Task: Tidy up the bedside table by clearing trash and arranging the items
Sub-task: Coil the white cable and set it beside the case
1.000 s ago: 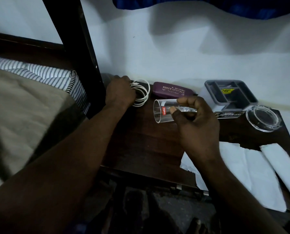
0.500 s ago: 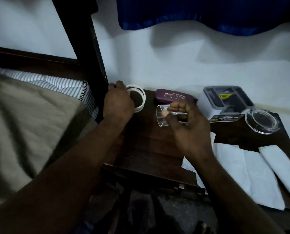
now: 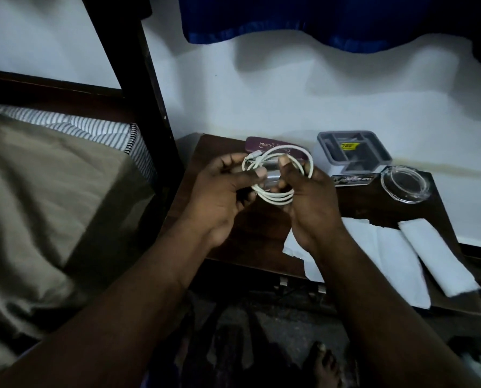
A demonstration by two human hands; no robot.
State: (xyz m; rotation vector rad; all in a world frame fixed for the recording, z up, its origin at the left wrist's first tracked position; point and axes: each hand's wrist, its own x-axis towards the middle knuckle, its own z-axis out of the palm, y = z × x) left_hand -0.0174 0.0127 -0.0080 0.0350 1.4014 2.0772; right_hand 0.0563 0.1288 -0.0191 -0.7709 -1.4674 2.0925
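My left hand [image 3: 228,191] pinches a coiled white cable [image 3: 278,198] above the dark wooden bedside table [image 3: 205,155]. My right hand [image 3: 309,200] meets it from the right, its thumb up inside the coil. The fingers of that hand curl round a clear drinking glass [image 3: 272,178], which shows only partly between the two hands. Behind the hands, a purple glasses case [image 3: 257,144] lies at the back of the table, half hidden by the cable.
A grey compartment box [image 3: 354,152] and a clear round glass dish [image 3: 404,186] stand at the back right. White tissue sheets [image 3: 387,247] and a folded one [image 3: 435,253] lie on the right. A bed [image 3: 38,191] and its dark post [image 3: 138,79] stand left.
My left hand has lifted the white cable from the table's back left corner and brought it to the right hand. The right hand and glass have risen to meet it.
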